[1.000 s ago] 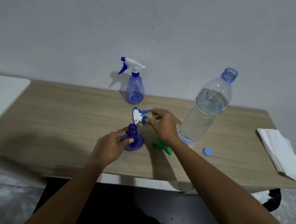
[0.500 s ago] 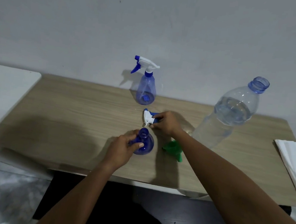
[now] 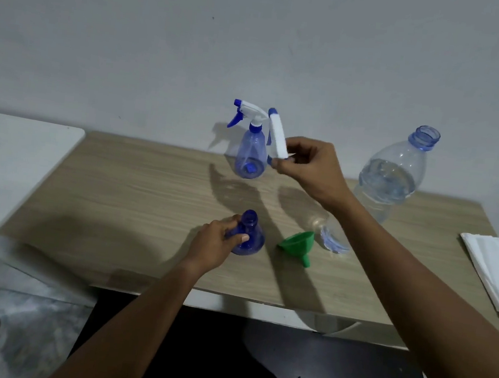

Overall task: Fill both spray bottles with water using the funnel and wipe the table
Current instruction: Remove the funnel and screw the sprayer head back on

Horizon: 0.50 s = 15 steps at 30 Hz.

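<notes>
hands at work over a wooden desk [image 3: 118, 190]: nearest the camera, the left hand [image 3: 216, 242] curls its grip round the shoulder of the dark blue spray bottle [image 3: 250, 241], which stands upright near the front edge with its neck bare. just beside it on the right, the green funnel [image 3: 297, 244] lies on its side, untouched. further back, the right hand [image 3: 312, 164] pinches the trigger head [image 3: 277, 136] in its grip. 1 second ago that head sat just over the neck. it is now raised well clear, in front of the 2nd spray bottle [image 3: 250, 155], which stands capped by the wall. the water bottle [image 3: 394, 176], uncapped and partly full, stands at far right. folded paper towels [image 3: 495, 270] wait at the desk's right edge. with the head off, bottle 1 of 2 looks ready for the funnel, and pouring and wiping seem yet to begin.
</notes>
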Motion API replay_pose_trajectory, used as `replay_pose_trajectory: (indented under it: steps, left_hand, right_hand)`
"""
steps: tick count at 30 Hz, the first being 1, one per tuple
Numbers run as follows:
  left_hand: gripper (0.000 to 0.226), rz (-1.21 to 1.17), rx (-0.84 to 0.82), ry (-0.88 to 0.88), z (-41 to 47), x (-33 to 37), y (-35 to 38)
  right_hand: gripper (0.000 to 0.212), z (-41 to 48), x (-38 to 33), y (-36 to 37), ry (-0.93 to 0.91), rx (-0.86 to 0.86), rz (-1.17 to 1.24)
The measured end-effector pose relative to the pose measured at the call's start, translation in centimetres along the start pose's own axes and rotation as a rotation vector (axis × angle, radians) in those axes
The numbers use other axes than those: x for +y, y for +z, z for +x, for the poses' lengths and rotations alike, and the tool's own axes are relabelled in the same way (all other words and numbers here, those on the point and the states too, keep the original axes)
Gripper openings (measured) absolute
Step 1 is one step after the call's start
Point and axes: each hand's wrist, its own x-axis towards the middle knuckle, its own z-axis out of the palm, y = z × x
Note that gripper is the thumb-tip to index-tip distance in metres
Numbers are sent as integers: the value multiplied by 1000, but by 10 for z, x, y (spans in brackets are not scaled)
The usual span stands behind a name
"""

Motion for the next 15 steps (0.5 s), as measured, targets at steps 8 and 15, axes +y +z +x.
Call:
replay_pose_trajectory:
  steps: [8,15]
  left_hand:
    - [50,-88,-13,-6,7,-12,3]
    - [36,-86,-13,-16,4,-4,2]
  right_hand:
    - [24,-21,-39,2,-45,-77,199]
    - [27,-27,-12,17,12,-76,198]
